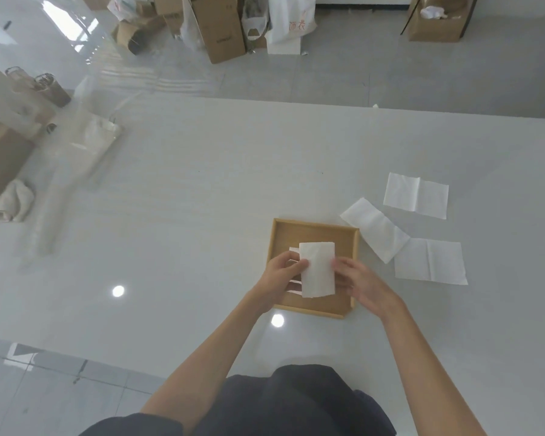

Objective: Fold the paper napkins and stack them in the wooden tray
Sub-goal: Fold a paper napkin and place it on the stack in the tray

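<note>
Being held over the tray (312, 229), a folded napkin (317, 269) is pinched at its left edge by the left hand (282, 275) and at its right edge by the right hand (357, 283). White edges of something already in the tray are glimpsed beneath. Three flat napkins (417, 196) are left on the bench (202, 199), right of the tray. The held napkin's long axis is pointed away from the person.

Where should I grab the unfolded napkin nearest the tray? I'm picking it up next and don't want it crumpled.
Pinch the bare far-left corner of the diagonal napkin, coming from above with the right hand. It lies flat, and its lower right end seems to overlap another napkin.
</note>
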